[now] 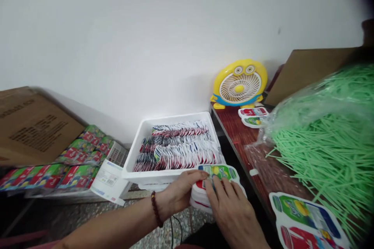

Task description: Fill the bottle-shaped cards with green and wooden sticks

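My left hand (181, 192), with a brown bead bracelet on the wrist, grips a thick stack of flat bottle-shaped pouches (217, 175) from its left side. On top of the same stack rests my right hand (230, 206), fingers pressed on the uppermost green and yellow pouch. The stack is held just in front of a white plastic tray (137, 148) packed with rows of similar pouches standing on edge.
A dark red table (233, 128) at right carries a yellow cartoon desk fan (239, 83), loose pouches (253, 116), a clear bag of green straws (330, 132) and more pouches (306, 218) at the front. Cardboard box (32, 124) and coloured packs (76, 159) lie left.
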### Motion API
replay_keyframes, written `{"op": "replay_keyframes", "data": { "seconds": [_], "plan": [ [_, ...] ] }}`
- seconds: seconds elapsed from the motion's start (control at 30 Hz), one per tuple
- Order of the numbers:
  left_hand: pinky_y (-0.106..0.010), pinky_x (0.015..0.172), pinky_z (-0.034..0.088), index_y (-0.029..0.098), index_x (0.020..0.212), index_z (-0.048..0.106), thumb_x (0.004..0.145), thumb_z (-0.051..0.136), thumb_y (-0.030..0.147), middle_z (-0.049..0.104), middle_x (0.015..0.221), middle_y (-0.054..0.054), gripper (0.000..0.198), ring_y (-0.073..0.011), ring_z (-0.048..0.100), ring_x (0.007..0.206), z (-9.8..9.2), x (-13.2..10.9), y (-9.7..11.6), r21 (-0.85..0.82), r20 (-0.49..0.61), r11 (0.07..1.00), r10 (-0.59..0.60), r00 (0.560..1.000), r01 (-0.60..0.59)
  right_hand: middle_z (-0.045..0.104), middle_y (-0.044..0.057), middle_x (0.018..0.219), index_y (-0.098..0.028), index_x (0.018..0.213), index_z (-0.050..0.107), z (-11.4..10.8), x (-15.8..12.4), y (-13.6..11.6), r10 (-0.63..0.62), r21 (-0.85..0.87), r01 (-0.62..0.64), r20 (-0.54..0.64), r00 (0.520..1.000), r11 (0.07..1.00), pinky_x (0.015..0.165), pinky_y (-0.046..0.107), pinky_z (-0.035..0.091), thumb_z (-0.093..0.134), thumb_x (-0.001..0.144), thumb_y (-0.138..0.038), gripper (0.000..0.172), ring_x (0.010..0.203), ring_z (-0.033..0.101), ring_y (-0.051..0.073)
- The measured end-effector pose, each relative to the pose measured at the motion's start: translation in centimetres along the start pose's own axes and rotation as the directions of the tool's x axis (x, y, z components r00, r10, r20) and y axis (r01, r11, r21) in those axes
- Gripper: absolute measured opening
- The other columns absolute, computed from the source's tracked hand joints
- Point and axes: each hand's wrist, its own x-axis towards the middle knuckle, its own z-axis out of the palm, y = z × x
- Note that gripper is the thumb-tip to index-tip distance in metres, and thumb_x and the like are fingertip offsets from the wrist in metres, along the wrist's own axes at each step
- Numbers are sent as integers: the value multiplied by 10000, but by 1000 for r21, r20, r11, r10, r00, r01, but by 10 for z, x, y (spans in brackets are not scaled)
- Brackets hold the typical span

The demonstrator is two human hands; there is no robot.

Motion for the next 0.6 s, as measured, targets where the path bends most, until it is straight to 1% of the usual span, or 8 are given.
{"op": "replay_keyframes", "data": {
  "seconds": [0.1,0.13,0.23,0.33,0.4,0.5,0.53,0.6],
  "plan": [
    [-247,562,435,111,790,683,647,741,230,683,647,-21,195,-131,598,533,-9,0,11,-9,3,999,-40,999,40,645,156,1109,-144,1164,554,2,15,-6,-8,-5,8,-3,1000,1000,820,480,450,488,805,-135,366,955,595,332],
    [-247,561,440,114,786,683,648,742,238,684,648,-20,195,-131,600,533,-11,0,12,-5,9,999,-32,999,32,649,157,1099,-145,1155,562,3,18,-7,-13,-10,13,-4,1000,1000,807,475,452,495,809,-138,352,940,600,328],
    [-244,579,462,106,775,685,626,756,216,680,654,-22,198,-124,600,543,-18,5,11,46,17,997,62,998,-63,652,150,1098,-153,1159,569,7,24,-9,-32,-6,32,3,999,999,808,472,449,520,823,-156,339,942,604,319],
    [-257,604,491,106,832,697,612,756,203,694,693,-34,248,-139,621,580,-24,10,11,111,-6,985,137,991,-135,636,141,1161,-171,1191,559,12,27,-12,-3,44,3,-2,1000,999,896,523,408,559,828,-197,365,1038,576,330],
    [-254,644,508,116,879,699,610,759,208,716,753,-45,291,-150,647,639,-34,12,21,163,-49,968,201,978,-190,602,141,1239,-180,1203,554,14,28,-15,17,102,-12,-46,999,995,962,570,352,584,828,-252,383,1134,527,344],
    [-279,664,530,105,925,696,677,710,277,735,809,-81,302,-180,670,685,-63,12,53,301,-154,918,313,937,-258,558,138,1309,-192,1198,558,14,25,-14,36,180,-16,-104,994,984,1004,586,309,605,822,-321,401,1205,480,339],
    [-279,654,532,105,938,689,698,686,279,735,799,-75,297,-180,668,675,-77,11,68,361,-206,891,365,908,-276,561,137,1306,-194,1188,564,14,22,-12,48,194,-28,-98,994,981,1002,573,318,616,815,-320,397,1203,484,331],
    [-266,630,524,106,997,663,737,647,268,731,793,-60,306,-174,662,670,-109,4,98,495,-310,820,477,822,-288,567,137,1295,-193,1178,573,13,13,-7,75,200,-65,-44,996,978,992,536,346,636,800,-289,395,1192,496,314]
  ]
}}
